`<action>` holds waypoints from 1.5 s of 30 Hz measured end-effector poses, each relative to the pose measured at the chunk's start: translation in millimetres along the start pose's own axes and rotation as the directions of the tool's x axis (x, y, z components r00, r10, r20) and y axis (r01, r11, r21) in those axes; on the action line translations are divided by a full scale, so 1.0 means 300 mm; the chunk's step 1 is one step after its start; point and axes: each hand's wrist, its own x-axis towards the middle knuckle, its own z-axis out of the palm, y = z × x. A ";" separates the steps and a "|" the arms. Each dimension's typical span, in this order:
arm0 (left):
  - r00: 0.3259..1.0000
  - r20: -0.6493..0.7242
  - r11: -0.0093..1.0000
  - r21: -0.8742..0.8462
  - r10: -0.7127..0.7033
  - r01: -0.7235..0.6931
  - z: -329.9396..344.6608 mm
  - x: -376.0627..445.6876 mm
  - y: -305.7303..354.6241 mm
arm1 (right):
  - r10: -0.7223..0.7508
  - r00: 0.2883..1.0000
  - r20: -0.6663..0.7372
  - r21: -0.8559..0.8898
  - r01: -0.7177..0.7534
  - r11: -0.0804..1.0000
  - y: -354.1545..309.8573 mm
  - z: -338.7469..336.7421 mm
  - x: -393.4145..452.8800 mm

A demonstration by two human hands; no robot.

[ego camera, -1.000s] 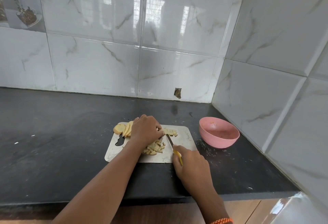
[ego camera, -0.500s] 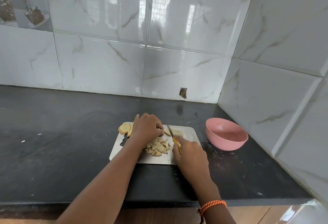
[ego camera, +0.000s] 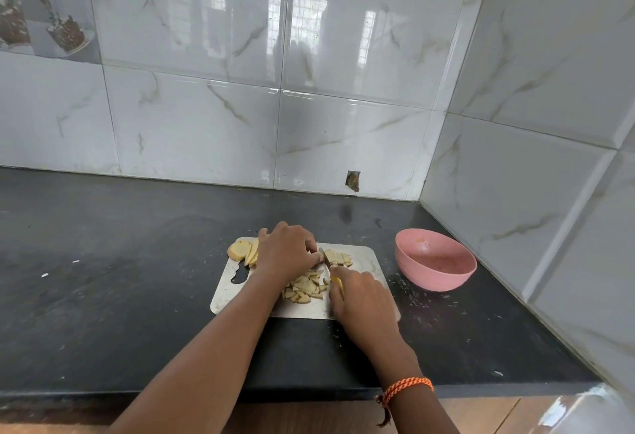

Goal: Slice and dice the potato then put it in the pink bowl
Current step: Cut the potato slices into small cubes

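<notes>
right hand (ego camera: 364, 299) grips knife (ego camera: 324, 257) | blade runs away from the person, just right of left hand (ego camera: 287, 253) pinning potato slices (ego camera: 252, 252) | cutting board (ego camera: 226, 291) centre | pink bowl (ego camera: 434, 275) right of board

One pink bowl (ego camera: 434, 263), one cutting board (ego camera: 372, 256), one knife (ego camera: 330, 267), two hands.

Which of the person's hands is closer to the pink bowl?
The right hand: it holds the knife just left of the pink bowl. The left hand is farther left.

Pink bowl (ego camera: 434, 263), black counter (ego camera: 103, 279) — pale yellow potato pieces (ego camera: 304, 287), orange wristband (ego camera: 407, 387).
</notes>
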 end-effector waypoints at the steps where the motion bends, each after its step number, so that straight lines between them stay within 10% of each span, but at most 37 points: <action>1: 1.000 -0.009 1.000 0.006 -0.003 0.003 0.002 -0.002 0.005 | -0.002 1.000 -0.006 0.006 0.002 1.000 0.000 -0.002 -0.002; 20: 0.998 0.001 0.996 -0.054 0.065 -0.065 0.005 0.005 0.008 | 0.120 0.965 -0.235 0.028 -0.116 0.993 0.182 -0.055 -0.022; 26: 0.961 0.203 0.972 0.099 0.189 -0.212 0.015 0.004 0.039 | 0.071 0.986 -0.152 -0.062 -0.081 0.995 0.180 -0.033 0.012; 36: 0.990 0.092 0.985 -0.145 0.110 -0.095 -0.051 -0.011 0.040 | -0.037 0.999 0.019 0.110 0.035 0.993 0.140 -0.030 -0.061; 45: 0.993 -0.042 0.986 -0.122 0.108 -0.112 -0.029 0.005 0.008 | 0.080 0.980 -0.182 0.035 -0.075 0.997 0.140 -0.026 0.002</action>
